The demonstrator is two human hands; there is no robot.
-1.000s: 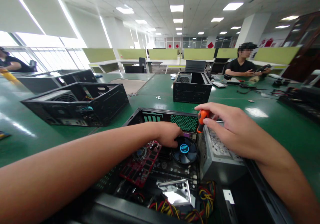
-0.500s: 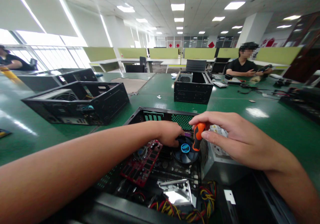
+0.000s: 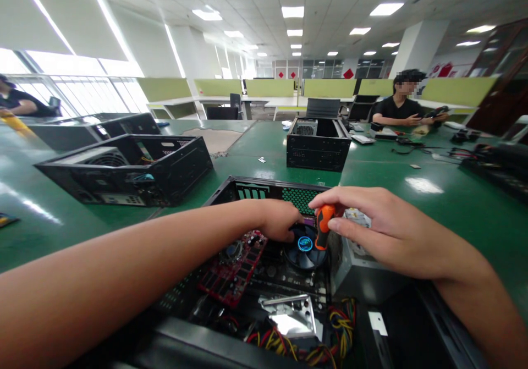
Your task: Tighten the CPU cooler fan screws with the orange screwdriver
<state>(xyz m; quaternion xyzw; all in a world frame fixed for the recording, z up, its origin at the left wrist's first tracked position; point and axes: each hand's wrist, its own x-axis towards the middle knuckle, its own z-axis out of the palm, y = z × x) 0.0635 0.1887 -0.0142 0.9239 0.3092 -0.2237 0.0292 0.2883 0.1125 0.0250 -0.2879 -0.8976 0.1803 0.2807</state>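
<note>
An opened black computer case (image 3: pixel 221 189) lies in front of me. My right hand (image 3: pixel 363 220) grips an orange-and-black screwdriver (image 3: pixel 325 227) by its handle, held upright over the right edge of a round black cooling fan (image 3: pixel 306 259); the tool's tip is hidden. At the fan's left side, my left hand (image 3: pixel 280 219) reaches down with bent fingers, their tips partly hidden, so I cannot tell what they hold. Left of the fan sits a red graphics card (image 3: pixel 239 275). On its right is a grey power supply (image 3: pixel 363 273). Bundled coloured cables (image 3: pixel 342 325) and a shiny metal bracket (image 3: pixel 292 317) lie nearer me.
Another open case (image 3: pixel 181 165) stands on the green table (image 3: pixel 247 187) to the left, and a smaller one (image 3: pixel 317 152) straight ahead. A person (image 3: pixel 404 105) sits at the far right near cables and parts. Another person is at the far left.
The screwdriver handle and my right hand have shifted very slightly left. My left hand stays by the fan.
</note>
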